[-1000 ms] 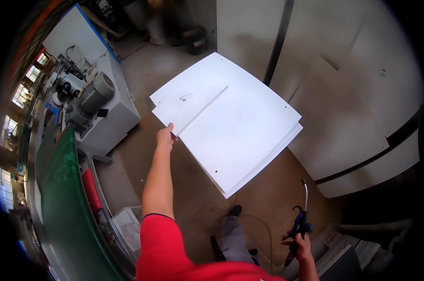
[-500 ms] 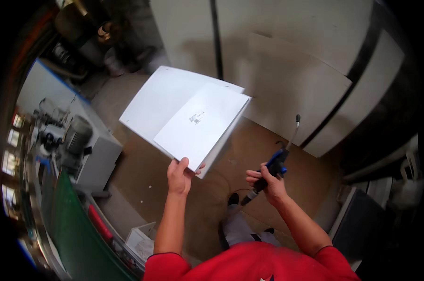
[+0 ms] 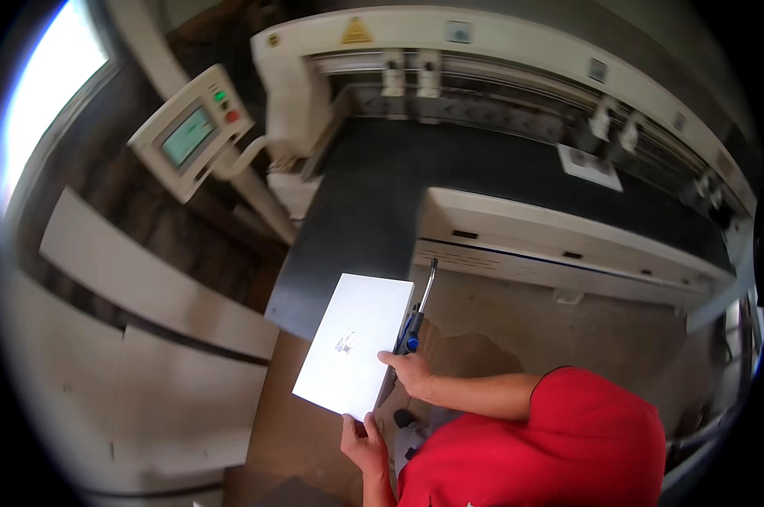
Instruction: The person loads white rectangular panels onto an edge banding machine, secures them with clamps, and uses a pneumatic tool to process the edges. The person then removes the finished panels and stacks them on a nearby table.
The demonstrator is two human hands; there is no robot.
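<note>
A white rectangular panel with a small printed code on its face is held tilted in front of me. My left hand grips its near edge, the thumb and fingertips pressed to the rim. Close by, my right hand is closed around a black and blue air blow gun with a thin metal nozzle, and its thumb rests on the panel's right edge. The gun's handle is mostly hidden by the hand and panel. The second white panel cannot be made out separately.
A long white machine with a black bed curves across the far side. On the bed lies a small white sheet. A control screen stands at left on an arm. Large white boards lean at lower left.
My view has turned from the leaning boards to the machine. The two offset panels now look like one aligned piece. My right hand, with the blow gun, has come to the panel's edge.
</note>
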